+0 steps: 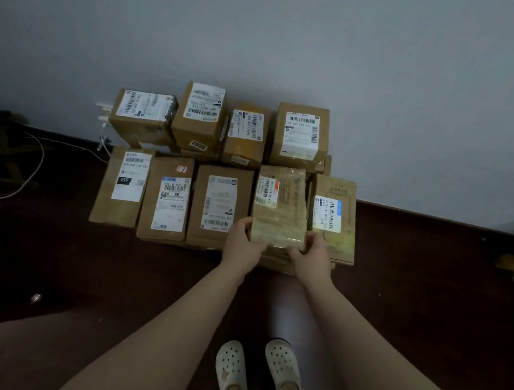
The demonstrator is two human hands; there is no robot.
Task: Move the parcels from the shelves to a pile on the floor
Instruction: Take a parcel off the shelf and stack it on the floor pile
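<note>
The left hand (243, 242) and right hand (310, 253) grip the near end of a parcel (279, 206) on the front row of the pile (220, 205) (floor (87, 273), by the wall (413, 99)); released unevenly, it could slide off.

You stood in white clogs (284, 368) on the dark floor (87, 273); parcels (168, 199) lay piled there against the wall (294, 42), a cable (42, 159) alongside.
</note>
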